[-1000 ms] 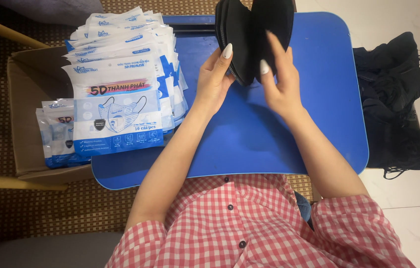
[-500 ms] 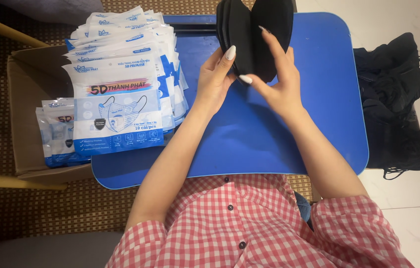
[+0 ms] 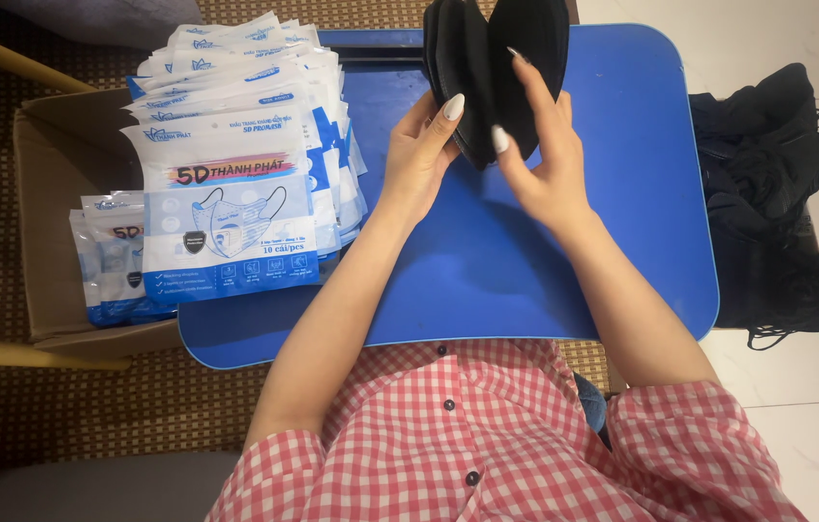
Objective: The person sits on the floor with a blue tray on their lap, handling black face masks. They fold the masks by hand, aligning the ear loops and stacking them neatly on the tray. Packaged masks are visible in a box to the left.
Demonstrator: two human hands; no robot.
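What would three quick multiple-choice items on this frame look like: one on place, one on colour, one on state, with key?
1. Where does the stack of packets lie?
A. on the left part of the table
B. on the floor at the right
C. in the person's lap

2. What colour are the masks held in the hands?
A. white
B. black
C. blue

3. How are the masks held?
A. flat on the tabletop, untouched
B. by the left hand alone
C. raised between the left hand and the right hand

Key: 1 A, the packets overlap the table's left edge; 2 B, the bundle is plainly black; 3 C, fingers of both hands grip it above the blue top.
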